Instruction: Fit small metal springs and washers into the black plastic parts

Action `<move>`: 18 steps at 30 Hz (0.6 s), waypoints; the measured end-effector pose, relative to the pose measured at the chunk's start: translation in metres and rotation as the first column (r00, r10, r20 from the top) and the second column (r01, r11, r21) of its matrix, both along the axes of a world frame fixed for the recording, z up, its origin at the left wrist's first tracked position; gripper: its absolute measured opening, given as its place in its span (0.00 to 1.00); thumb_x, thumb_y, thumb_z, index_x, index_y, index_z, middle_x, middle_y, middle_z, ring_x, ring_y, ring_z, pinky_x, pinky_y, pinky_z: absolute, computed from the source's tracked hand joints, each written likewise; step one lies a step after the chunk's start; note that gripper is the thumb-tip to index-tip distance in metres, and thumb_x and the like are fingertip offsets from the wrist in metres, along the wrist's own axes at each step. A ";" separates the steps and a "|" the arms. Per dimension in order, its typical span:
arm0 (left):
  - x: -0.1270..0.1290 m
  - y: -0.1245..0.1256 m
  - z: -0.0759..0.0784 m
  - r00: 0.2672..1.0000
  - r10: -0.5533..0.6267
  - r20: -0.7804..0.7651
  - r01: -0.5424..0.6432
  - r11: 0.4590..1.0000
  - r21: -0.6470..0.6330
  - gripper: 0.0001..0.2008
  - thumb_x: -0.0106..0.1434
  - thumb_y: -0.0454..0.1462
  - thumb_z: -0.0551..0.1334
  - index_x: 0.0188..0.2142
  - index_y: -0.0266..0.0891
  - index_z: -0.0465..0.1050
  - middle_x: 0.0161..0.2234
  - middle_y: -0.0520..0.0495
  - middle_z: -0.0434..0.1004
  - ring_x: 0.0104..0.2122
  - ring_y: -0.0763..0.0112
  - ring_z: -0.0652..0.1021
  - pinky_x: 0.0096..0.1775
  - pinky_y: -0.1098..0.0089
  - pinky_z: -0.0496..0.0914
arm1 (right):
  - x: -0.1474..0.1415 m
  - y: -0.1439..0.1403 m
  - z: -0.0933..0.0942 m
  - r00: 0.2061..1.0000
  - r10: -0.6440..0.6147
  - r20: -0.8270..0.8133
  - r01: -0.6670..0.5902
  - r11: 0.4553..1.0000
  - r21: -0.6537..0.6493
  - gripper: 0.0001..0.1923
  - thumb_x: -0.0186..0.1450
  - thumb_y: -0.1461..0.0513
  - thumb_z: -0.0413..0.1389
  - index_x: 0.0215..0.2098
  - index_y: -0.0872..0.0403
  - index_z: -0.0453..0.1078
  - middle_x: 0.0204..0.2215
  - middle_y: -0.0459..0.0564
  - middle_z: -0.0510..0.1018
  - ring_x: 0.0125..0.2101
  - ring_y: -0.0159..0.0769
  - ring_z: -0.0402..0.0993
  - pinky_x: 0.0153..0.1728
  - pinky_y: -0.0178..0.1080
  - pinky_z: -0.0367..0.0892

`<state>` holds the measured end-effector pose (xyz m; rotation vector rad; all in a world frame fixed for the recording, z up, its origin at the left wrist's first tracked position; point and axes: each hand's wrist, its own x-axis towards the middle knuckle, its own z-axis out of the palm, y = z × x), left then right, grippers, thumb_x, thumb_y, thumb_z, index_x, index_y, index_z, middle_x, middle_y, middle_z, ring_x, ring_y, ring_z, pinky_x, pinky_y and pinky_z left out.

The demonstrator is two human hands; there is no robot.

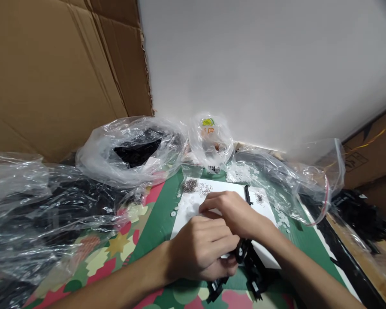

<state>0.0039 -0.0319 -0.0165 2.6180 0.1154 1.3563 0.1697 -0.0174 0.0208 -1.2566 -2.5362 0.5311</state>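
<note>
My left hand [201,249] is curled around a black plastic part [247,264] at the near edge of a white sheet [193,206]. My right hand [234,212] lies just beyond it, palm down, with its fingertips pressed on the sheet; what they touch is hidden. On the sheet sit a small heap of tiny metal springs [190,186], a few white washers [173,212] and a loose black strip [247,195]. More black plastic pieces [217,289] lie under my left hand.
Clear plastic bags of black parts crowd the left [35,210] and back [131,150]. A small knotted bag [209,137] stands behind the sheet, and a zip bag [296,180] lies to the right. Cardboard [51,73] rises behind. The cloth [116,249] is patterned green.
</note>
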 end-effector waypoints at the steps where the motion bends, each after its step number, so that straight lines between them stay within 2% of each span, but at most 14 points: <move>1: -0.001 0.000 0.001 1.000 -0.015 -0.014 0.015 1.000 -0.020 0.06 0.65 0.28 0.58 0.37 0.38 0.73 0.24 0.50 0.75 0.22 0.68 0.73 0.24 0.66 0.62 | 0.005 -0.002 0.003 0.989 -0.060 -0.134 0.053 0.997 -0.055 0.09 0.73 0.67 0.59 0.38 0.51 0.81 0.37 0.46 0.85 0.33 0.32 0.77 0.34 0.35 0.63; 3: -0.001 0.000 0.003 0.999 -0.053 -0.002 0.052 0.993 -0.106 0.06 0.70 0.28 0.58 0.42 0.35 0.74 0.28 0.46 0.79 0.26 0.67 0.77 0.28 0.67 0.69 | 0.018 -0.007 0.008 0.900 -0.202 -0.386 0.139 0.973 -0.186 0.06 0.72 0.64 0.62 0.39 0.52 0.83 0.37 0.48 0.86 0.34 0.33 0.77 0.35 0.36 0.66; 5: -0.001 0.001 0.005 0.996 -0.074 0.053 0.084 0.975 -0.206 0.05 0.73 0.29 0.59 0.44 0.33 0.75 0.30 0.45 0.81 0.29 0.67 0.79 0.33 0.67 0.74 | 0.035 -0.013 0.008 0.768 -0.314 -0.558 0.168 0.940 -0.297 0.05 0.70 0.59 0.66 0.38 0.52 0.83 0.34 0.48 0.85 0.29 0.33 0.74 0.30 0.36 0.64; 8: 0.000 0.005 0.006 0.997 -0.035 0.070 0.053 0.959 -0.278 0.07 0.73 0.26 0.61 0.46 0.32 0.77 0.34 0.43 0.83 0.33 0.66 0.80 0.39 0.66 0.77 | 0.059 -0.026 -0.002 0.523 -0.410 -0.747 0.135 0.906 -0.402 0.08 0.63 0.56 0.72 0.34 0.51 0.82 0.27 0.46 0.81 0.22 0.29 0.65 0.23 0.35 0.57; 10: 0.000 0.009 0.006 1.000 0.013 0.020 -0.006 0.955 -0.295 0.12 0.72 0.24 0.60 0.49 0.34 0.78 0.37 0.43 0.84 0.37 0.65 0.80 0.41 0.65 0.77 | 0.070 -0.034 -0.014 0.405 -0.428 -0.808 0.071 0.896 -0.438 0.09 0.61 0.56 0.74 0.32 0.50 0.82 0.25 0.45 0.79 0.22 0.30 0.65 0.23 0.35 0.57; 12: 0.001 0.012 0.006 0.997 0.065 -0.037 -0.074 0.941 -0.331 0.16 0.72 0.22 0.58 0.50 0.36 0.80 0.39 0.43 0.85 0.40 0.64 0.80 0.41 0.66 0.76 | 0.075 -0.040 -0.024 0.374 -0.439 -0.817 0.026 0.886 -0.463 0.08 0.61 0.56 0.74 0.31 0.50 0.82 0.25 0.46 0.79 0.25 0.32 0.69 0.26 0.36 0.62; 15: 0.002 0.014 0.007 0.989 0.120 -0.085 -0.144 0.902 -0.407 0.16 0.72 0.22 0.59 0.47 0.38 0.83 0.40 0.44 0.85 0.41 0.64 0.79 0.40 0.67 0.75 | 0.073 -0.044 -0.029 0.417 -0.447 -0.792 0.021 0.876 -0.483 0.08 0.62 0.56 0.74 0.32 0.49 0.82 0.29 0.48 0.81 0.31 0.36 0.74 0.33 0.39 0.70; 18: 0.004 0.016 0.008 0.987 0.119 -0.107 -0.155 0.878 -0.453 0.13 0.73 0.25 0.60 0.45 0.38 0.83 0.39 0.44 0.84 0.41 0.64 0.78 0.41 0.66 0.75 | 0.066 -0.043 -0.025 0.452 -0.458 -0.766 0.051 0.870 -0.490 0.09 0.62 0.55 0.74 0.31 0.50 0.82 0.33 0.49 0.81 0.33 0.36 0.74 0.34 0.39 0.71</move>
